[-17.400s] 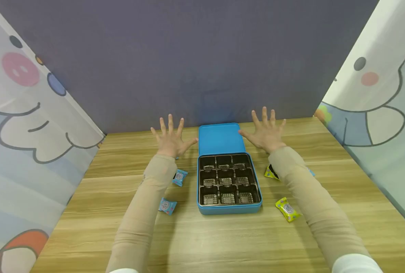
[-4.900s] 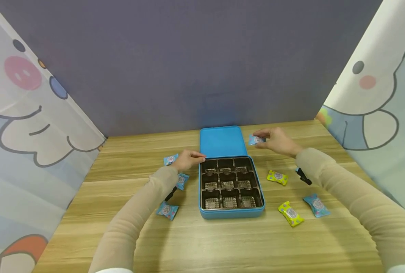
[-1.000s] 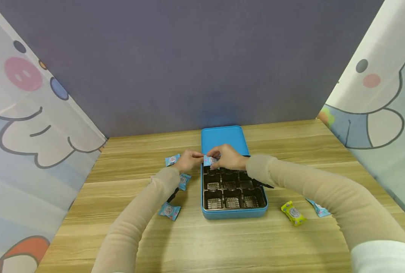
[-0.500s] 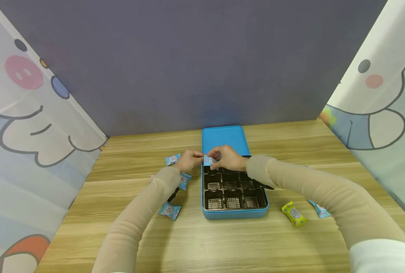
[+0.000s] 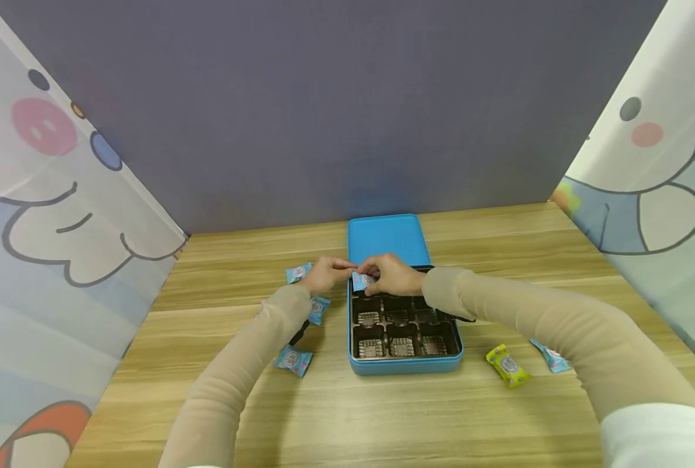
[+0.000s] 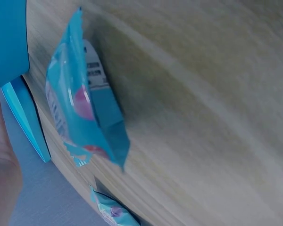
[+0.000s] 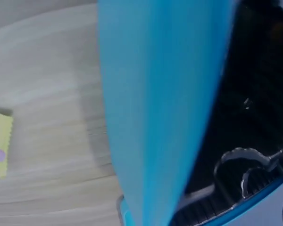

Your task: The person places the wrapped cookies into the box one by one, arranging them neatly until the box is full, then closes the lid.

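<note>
My right hand (image 5: 395, 275) pinches a blue wrapped candy (image 5: 363, 281) at the back-left compartment of the blue tin (image 5: 407, 367). The candy is tilted, and the fingers partly cover it. My left hand (image 5: 322, 275) holds the tin's back-left corner between fingertips and thumb; only part of this hand (image 6: 1, 162) appears in the left wrist view. Black plastic dividers (image 5: 385, 323) form rows of compartments inside the tin. The middle and front rows hold no candy; my right hand hides much of the back row. In the right wrist view, the tin's wall (image 7: 153, 103) looms close.
Blue candies (image 5: 294, 360) lie on the wooden table (image 5: 347, 422) left of the tin. To the right lie a yellow candy (image 5: 508, 366) and a blue candy (image 5: 550, 355), partly under my right sleeve. The tin's open lid (image 5: 387, 238) lies behind it, before a grey panel (image 5: 347, 110).
Since 4.9 s ago, my right hand has carried the blue candy leftward from beside the lid to the tin's back-left compartment. Over the last second it lowers slightly; my left hand stays at the corner.
</note>
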The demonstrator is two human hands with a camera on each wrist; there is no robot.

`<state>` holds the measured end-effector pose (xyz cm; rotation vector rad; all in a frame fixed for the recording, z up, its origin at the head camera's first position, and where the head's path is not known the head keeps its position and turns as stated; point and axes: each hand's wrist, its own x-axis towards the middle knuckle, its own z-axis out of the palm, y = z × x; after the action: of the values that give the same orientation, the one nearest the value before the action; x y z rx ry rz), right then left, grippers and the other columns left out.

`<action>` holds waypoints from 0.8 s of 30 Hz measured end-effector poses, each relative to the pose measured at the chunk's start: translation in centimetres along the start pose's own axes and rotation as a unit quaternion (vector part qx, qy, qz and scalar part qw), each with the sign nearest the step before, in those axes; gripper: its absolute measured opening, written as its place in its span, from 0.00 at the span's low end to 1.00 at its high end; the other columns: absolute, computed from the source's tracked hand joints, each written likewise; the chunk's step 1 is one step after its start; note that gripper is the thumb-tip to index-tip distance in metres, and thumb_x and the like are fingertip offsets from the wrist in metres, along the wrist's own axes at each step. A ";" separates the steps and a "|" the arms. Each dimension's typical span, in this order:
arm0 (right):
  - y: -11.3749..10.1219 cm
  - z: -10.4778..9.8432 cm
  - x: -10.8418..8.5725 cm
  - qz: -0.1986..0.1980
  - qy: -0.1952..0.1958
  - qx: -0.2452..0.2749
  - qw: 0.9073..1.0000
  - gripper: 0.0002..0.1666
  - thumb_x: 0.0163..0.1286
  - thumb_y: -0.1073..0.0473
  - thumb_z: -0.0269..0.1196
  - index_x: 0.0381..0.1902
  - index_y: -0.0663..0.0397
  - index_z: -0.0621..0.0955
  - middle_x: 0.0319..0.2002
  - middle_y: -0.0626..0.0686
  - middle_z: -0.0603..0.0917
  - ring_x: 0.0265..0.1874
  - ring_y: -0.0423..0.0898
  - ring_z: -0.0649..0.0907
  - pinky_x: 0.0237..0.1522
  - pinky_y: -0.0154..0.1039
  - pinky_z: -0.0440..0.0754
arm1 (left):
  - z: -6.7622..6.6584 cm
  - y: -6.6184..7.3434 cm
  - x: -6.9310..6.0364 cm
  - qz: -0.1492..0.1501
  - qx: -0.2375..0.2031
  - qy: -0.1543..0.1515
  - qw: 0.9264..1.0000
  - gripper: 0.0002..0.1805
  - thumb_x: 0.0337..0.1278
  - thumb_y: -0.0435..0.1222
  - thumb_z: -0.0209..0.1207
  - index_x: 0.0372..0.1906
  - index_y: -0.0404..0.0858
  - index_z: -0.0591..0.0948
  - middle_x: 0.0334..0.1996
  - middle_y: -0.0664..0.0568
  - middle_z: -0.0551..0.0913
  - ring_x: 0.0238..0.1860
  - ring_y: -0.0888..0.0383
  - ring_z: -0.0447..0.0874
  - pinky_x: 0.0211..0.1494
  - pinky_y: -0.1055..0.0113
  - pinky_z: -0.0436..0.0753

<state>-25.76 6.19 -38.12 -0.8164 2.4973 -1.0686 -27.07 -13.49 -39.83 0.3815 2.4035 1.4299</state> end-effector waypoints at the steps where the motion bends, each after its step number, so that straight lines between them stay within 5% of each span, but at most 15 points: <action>1: 0.0 0.0 0.0 0.002 0.002 -0.006 1.000 0.26 0.54 0.65 0.68 0.52 0.55 0.77 0.51 0.55 0.79 0.53 0.51 0.77 0.56 0.39 0.75 | 0.0 0.0 0.0 0.000 -0.004 -0.001 1.000 0.15 0.62 0.34 0.54 0.51 0.32 0.79 0.52 0.40 0.78 0.53 0.46 0.77 0.58 0.52 0.76; 24: 0.0 0.1 0.0 0.009 -0.011 -0.016 1.000 0.28 0.54 0.61 0.69 0.53 0.55 0.76 0.53 0.54 0.78 0.55 0.51 0.76 0.59 0.41 0.73 | 0.0 -0.3 0.2 -0.010 -0.005 -0.003 1.000 0.15 0.61 0.38 0.56 0.50 0.37 0.81 0.51 0.45 0.80 0.54 0.50 0.76 0.57 0.57 0.77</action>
<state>-25.70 6.09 -38.20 -0.8085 2.5050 -1.0115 -27.28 -13.50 -40.15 0.3578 2.3876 1.4290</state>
